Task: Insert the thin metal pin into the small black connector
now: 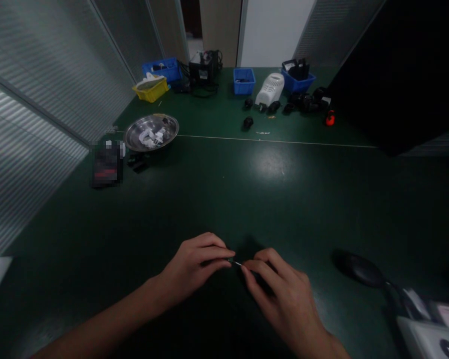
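Note:
Low in the middle of the head view, a thin, light-coloured sliver [238, 264] spans the small gap between my fingertips. My left hand [198, 259] comes in from the left and pinches its left end, where a bit of green shows by the thumb. At the other end, the thumb and forefinger of my right hand [284, 289] are closed on the same piece. It is too small to name, and its ends are hidden by the fingers. Both hands are just above or resting on the dark green table [224, 199]; I cannot tell which.
A metal bowl [131, 133] with crumpled white scraps stands at the back left. Along the far edge are a yellow bin [152, 93], a blue bin [244, 89], a black boxy device [202, 72] and a white vented device [271, 90]. A black rounded object [362, 269] lies right of my hands.

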A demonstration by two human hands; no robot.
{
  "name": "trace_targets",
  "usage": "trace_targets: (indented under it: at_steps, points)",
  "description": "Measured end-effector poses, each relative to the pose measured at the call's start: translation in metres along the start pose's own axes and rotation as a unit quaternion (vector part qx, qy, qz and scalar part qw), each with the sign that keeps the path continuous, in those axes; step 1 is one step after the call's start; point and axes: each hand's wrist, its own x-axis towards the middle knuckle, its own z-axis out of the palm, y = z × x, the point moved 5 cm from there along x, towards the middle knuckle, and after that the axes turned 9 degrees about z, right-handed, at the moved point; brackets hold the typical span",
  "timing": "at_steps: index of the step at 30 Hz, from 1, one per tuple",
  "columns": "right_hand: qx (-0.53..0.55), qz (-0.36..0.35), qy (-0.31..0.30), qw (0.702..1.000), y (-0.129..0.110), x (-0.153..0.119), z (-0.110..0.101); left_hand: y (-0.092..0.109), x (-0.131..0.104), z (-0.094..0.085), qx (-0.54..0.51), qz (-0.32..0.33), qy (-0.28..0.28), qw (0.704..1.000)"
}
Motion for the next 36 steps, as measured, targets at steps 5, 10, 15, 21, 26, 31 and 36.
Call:
trace_targets:
  at_steps: [5, 10, 15, 21, 26, 31, 36]
  points:
    - [-0.016, 0.002, -0.002, 1.000, 0.001, 0.000, 0.001, 0.000, -0.002, 0.001, -0.004, -0.004, -0.005, 1.000]
    - [-0.029, -0.010, -0.008, 0.999, -0.002, -0.001, 0.005, 0.003, -0.002, 0.005, -0.005, 0.021, -0.018, 1.000]
    - [-0.029, -0.024, -0.015, 0.999, -0.004, 0.001, 0.008, 0.002, 0.000, 0.006, -0.016, 0.019, 0.000, 1.000]
    - [0.029, 0.003, -0.018, 0.999, -0.007, 0.003, 0.009, 0.002, 0.002, 0.007, -0.046, 0.003, 0.019, 0.999]
    - [0.057, 0.015, 0.019, 0.998, -0.008, 0.005, -0.003, 0.002, 0.001, 0.004, -0.052, -0.024, 0.020, 0.998]
    - [0.050, 0.033, 0.031, 0.998, -0.001, 0.006, -0.016, 0.004, 0.002, -0.001, -0.034, -0.039, 0.026, 0.998]
    - [0.016, 0.036, 0.004, 0.999, 0.002, 0.006, -0.011, 0.003, 0.004, -0.002, -0.015, -0.039, 0.024, 0.999]
